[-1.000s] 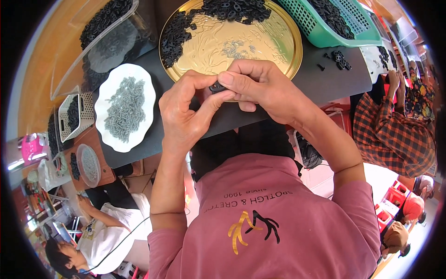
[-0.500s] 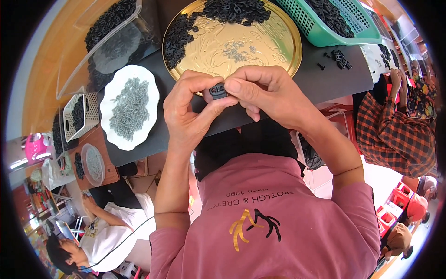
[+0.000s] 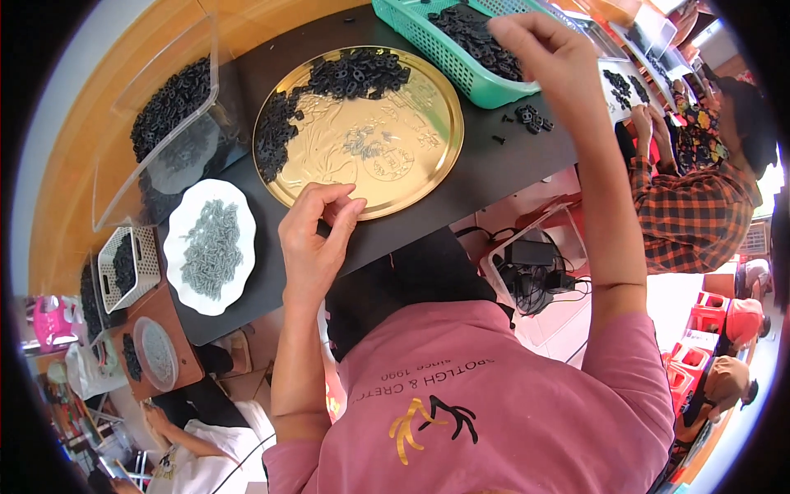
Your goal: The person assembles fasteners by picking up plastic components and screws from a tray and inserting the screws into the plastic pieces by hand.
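Note:
My left hand (image 3: 317, 235) hovers at the near rim of a round gold tray (image 3: 411, 177), its thumb and fingers loosely curved and apart, with nothing seen in it. Small black plastic pieces with holes (image 3: 358, 76) are heaped along the tray's far and left sides, and a few small clear pins (image 3: 366, 142) lie in its middle. My right hand (image 3: 555, 58) is over a green plastic basket (image 3: 448, 59) full of black pieces (image 3: 477, 37). Its fingers are bent and slightly apart, and no piece shows between them.
Left of the tray, a white scalloped plate (image 3: 177, 247) carries a pile of clear pins. Behind it stands a clear bin (image 3: 216, 78) of black pieces. Several loose black pieces (image 3: 533, 119) lie near the basket. A person in a plaid shirt (image 3: 691, 218) works at the right.
My hands held a small black piece together over the tray's near edge. They have parted: the right swung far right to the basket, the left stayed near the tray. The view has shifted.

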`<act>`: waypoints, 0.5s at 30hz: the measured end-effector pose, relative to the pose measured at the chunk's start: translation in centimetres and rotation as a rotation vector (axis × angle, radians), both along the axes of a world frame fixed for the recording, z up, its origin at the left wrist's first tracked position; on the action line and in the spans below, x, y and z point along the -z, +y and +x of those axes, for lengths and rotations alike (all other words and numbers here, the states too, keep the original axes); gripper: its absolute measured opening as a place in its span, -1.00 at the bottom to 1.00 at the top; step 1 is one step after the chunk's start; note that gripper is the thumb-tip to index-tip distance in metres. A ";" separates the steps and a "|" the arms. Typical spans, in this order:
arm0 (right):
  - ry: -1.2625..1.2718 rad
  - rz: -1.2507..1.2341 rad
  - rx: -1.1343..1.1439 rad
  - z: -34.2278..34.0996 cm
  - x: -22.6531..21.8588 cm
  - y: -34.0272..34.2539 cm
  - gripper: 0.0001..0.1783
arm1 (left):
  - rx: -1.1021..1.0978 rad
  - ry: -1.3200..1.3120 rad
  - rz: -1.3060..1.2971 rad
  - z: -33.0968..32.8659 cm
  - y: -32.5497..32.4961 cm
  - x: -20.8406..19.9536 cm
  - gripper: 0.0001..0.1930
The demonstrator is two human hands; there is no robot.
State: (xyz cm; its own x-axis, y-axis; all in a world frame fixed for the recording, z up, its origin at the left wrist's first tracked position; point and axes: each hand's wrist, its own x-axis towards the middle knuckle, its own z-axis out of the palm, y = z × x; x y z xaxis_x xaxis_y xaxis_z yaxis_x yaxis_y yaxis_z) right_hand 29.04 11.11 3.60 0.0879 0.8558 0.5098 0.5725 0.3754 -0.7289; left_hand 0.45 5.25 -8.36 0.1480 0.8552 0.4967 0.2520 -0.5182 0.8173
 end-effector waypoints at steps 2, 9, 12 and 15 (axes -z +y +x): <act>-0.034 0.053 0.119 1.9 -0.7 1.3 -0.75 | -0.034 0.016 0.010 -0.2 0.0 -0.1 -0.85; -0.099 0.231 -0.066 -1.9 1.6 1.7 -0.78 | -0.040 0.098 0.032 0.3 0.0 -0.6 -0.93; -0.346 0.044 -0.231 -4.8 3.8 2.1 -0.82 | -0.023 0.124 0.060 0.2 0.1 -0.5 -0.93; -0.529 -0.043 -0.277 -6.0 7.5 4.5 -0.81 | -0.023 0.121 0.060 0.2 0.2 -0.4 -0.92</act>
